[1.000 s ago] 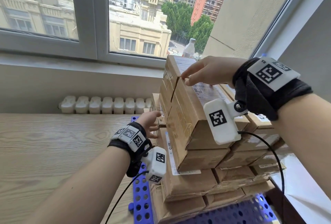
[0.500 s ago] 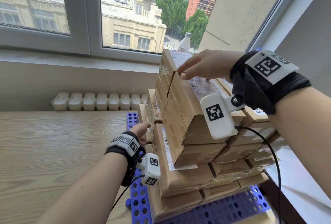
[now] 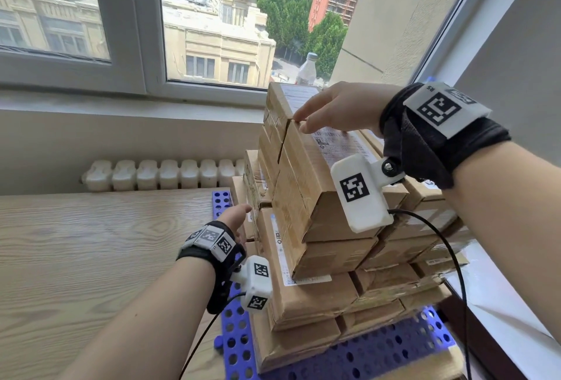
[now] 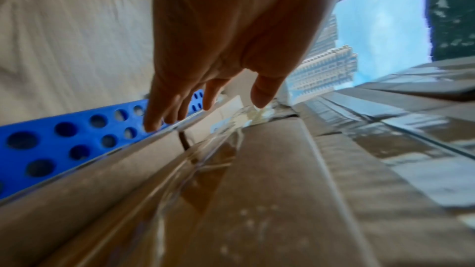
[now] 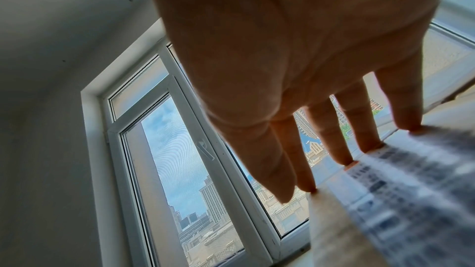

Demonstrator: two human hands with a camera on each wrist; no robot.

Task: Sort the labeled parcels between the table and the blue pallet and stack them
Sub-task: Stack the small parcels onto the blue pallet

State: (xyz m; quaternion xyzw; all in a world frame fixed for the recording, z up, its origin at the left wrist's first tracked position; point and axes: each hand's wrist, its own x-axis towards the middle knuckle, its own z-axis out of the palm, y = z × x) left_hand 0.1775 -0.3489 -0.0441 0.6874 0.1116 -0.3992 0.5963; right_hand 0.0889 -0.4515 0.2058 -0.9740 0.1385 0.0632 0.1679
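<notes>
Brown cardboard parcels with white labels stand stacked several layers high on the blue perforated pallet (image 3: 379, 355). My right hand (image 3: 334, 107) lies on the top parcel (image 3: 312, 173), its straight fingertips (image 5: 344, 161) touching the far edge beside the printed label (image 5: 401, 174). My left hand (image 3: 235, 217) reaches low beside the stack's left face. Its relaxed fingers (image 4: 164, 113) hang over the pallet (image 4: 51, 145) next to a taped parcel (image 4: 231, 200), holding nothing.
A wooden table (image 3: 91, 258) lies left of the pallet. Behind it are a white radiator (image 3: 161, 173), a window sill and window (image 3: 127, 30). A plastic bottle (image 3: 306, 69) stands behind the stack. A white ledge (image 3: 491, 294) runs along the right.
My left hand has dropped from mid-height on the stack's left side to lower down near the pallet. My right hand has stayed on the top parcel's far edge.
</notes>
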